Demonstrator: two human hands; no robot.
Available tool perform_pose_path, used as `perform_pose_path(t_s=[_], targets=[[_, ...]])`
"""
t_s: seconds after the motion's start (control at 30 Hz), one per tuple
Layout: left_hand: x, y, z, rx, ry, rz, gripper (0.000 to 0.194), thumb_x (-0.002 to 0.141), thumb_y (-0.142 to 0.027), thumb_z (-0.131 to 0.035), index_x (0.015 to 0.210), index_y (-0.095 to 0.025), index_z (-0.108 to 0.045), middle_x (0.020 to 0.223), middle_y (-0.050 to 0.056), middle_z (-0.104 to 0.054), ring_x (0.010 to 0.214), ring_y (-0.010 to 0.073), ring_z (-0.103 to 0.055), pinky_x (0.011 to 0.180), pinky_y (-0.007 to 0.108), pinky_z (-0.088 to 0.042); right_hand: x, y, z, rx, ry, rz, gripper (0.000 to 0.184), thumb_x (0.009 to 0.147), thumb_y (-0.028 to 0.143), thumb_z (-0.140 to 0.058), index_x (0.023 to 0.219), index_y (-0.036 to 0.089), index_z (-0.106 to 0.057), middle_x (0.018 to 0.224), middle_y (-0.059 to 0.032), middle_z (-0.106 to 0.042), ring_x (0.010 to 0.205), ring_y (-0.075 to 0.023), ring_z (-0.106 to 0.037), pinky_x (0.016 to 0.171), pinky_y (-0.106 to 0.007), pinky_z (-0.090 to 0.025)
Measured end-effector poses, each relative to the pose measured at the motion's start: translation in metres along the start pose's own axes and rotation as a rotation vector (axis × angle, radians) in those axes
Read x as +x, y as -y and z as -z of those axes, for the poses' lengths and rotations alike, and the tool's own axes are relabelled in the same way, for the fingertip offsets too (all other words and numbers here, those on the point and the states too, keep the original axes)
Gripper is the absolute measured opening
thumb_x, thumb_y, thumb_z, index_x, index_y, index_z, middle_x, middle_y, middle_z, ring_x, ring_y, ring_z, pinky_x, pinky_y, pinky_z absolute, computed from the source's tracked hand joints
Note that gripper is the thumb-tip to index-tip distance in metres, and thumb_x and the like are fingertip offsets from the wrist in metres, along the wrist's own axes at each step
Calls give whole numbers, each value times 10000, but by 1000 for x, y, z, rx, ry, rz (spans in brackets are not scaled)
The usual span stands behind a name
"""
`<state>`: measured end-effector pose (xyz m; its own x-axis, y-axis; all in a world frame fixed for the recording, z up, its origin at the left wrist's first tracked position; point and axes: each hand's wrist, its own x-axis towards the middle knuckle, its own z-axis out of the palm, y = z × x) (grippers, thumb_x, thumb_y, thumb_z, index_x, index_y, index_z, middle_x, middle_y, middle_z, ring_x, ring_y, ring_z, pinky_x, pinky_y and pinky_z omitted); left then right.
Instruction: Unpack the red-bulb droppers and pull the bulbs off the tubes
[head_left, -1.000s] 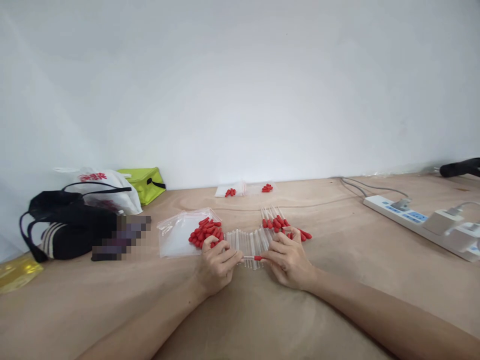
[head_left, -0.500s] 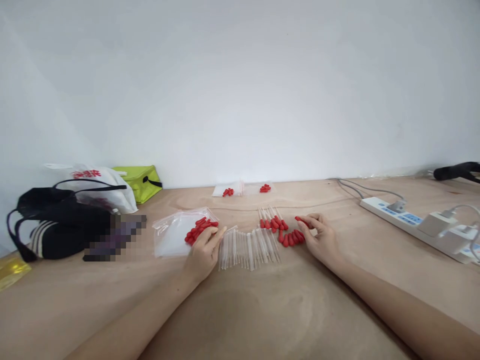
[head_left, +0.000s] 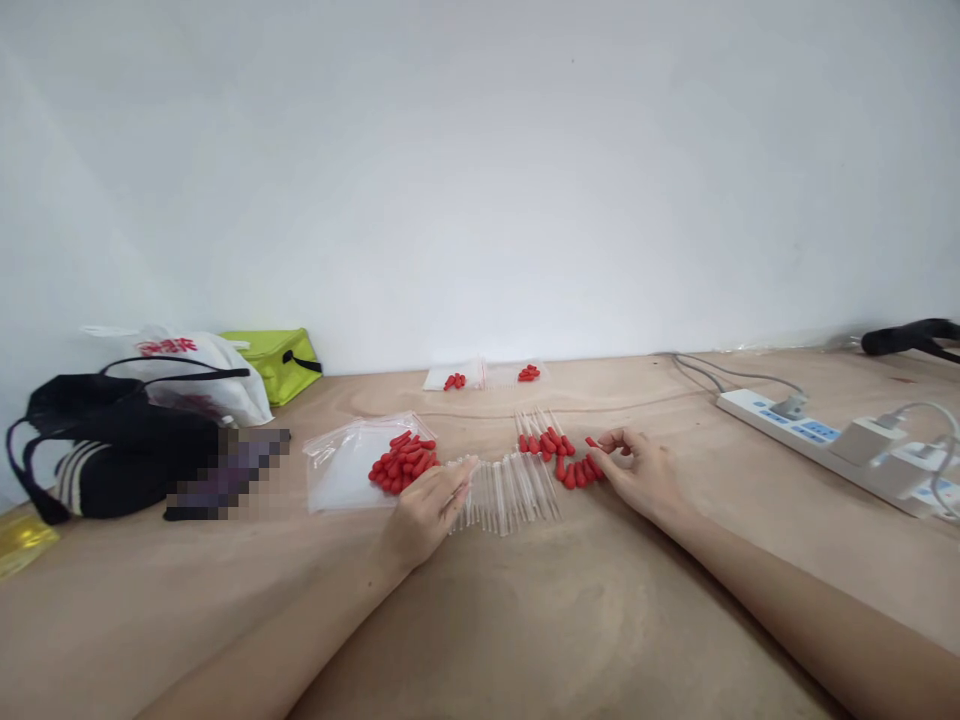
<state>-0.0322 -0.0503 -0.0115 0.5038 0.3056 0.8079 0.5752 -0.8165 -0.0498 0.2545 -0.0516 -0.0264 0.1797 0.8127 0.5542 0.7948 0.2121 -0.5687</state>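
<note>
My left hand (head_left: 429,508) has its fingers pressed together over the left end of a row of clear dropper tubes (head_left: 517,495). Whatever may be between those fingertips is hidden. Beyond that hand, a pile of red rubber bulbs (head_left: 401,462) lies on clear plastic zip bags (head_left: 337,470). My right hand (head_left: 637,470) is closed, with a red rubber bulb (head_left: 592,442) at its fingertips. Beside it is a curved row of red bulbs (head_left: 576,474). Several tubes fitted with red bulbs (head_left: 547,442) lie just behind the clear tubes.
Two small bags with red bulbs (head_left: 454,381) lie near the wall. A white power strip (head_left: 780,428) with plugged-in chargers is on the right. A black bag (head_left: 127,450), a white plastic bag (head_left: 217,385) and a lime-green bag (head_left: 289,365) stand on the left of the wooden table (head_left: 510,620).
My left hand has moved right, from beside the red pile onto the clear tubes, uncovering more of the pile. My right hand stays by the curved row, its bulb slightly lower.
</note>
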Motion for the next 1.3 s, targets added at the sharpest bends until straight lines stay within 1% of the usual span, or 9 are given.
perform_pose_path(t_s=[0.13,0.27,0.43,0.53,0.67,0.87,1.0,1.2,1.3], targets=[[-2,0,-1,-85,99,-32,359,812,-176,-512,1168,-185,-463,812,25,-659,735,124,-600,702,247,-508,-2,6,0,-95,67,135,187,727,391,-503,669,227,-571,689,11,-625,688,-164,-521,763,-349,-269],[-3,1,0,-157,175,-20,365,788,-275,-555,1133,-164,-508,840,54,-665,797,156,-599,715,278,-512,-3,6,-3,-153,69,189,192,729,394,-515,647,236,-586,607,26,-600,644,-153,-502,754,-342,-249],[-3,2,0,-213,251,7,405,771,-340,-565,1122,-142,-531,864,80,-659,840,178,-587,734,313,-507,-2,4,-7,-160,75,189,226,733,426,-524,624,242,-598,594,34,-605,641,-149,-504,754,-340,-228],[-3,3,-1,-235,286,41,421,770,-377,-554,1120,-143,-537,883,91,-652,848,181,-582,726,316,-506,0,6,-11,-157,15,138,272,740,443,-500,598,225,-579,616,21,-620,659,-159,-516,748,-341,-224],[-5,5,-1,-210,266,69,409,785,-375,-532,1130,-155,-531,914,92,-644,883,191,-566,778,353,-479,1,10,-14,-167,-9,80,337,741,501,-459,587,227,-580,623,4,-630,666,-173,-521,756,-353,-220],[-3,7,4,-84,117,183,276,844,-232,-430,1079,-171,-562,938,71,-638,897,178,-533,818,364,-432,16,14,-8,-148,7,-60,312,771,446,-409,674,233,-616,655,-5,-642,715,-184,-541,780,-371,-221],[-2,8,6,-46,109,219,277,848,-216,-412,1079,-191,-563,954,52,-635,904,174,-522,835,366,-405,39,22,-9,-183,158,-101,295,748,414,-422,635,235,-628,626,-6,-637,692,-181,-553,763,-365,-252],[-2,7,7,28,106,231,270,853,-218,-400,1054,-193,-578,981,44,-628,933,182,-498,838,372,-372,67,39,-27,-311,392,-211,294,668,465,-499,582,210,-616,575,-36,-616,637,-205,-562,734,-385,-302],[-2,7,9,60,106,242,279,858,-224,-388,1064,-208,-576,975,39,-625,925,184,-496,827,371,-365,75,42,-34,-332,491,-282,280,637,446,-539,529,193,-594,552,-45,-602,607,-207,-565,706,-380,-322]])
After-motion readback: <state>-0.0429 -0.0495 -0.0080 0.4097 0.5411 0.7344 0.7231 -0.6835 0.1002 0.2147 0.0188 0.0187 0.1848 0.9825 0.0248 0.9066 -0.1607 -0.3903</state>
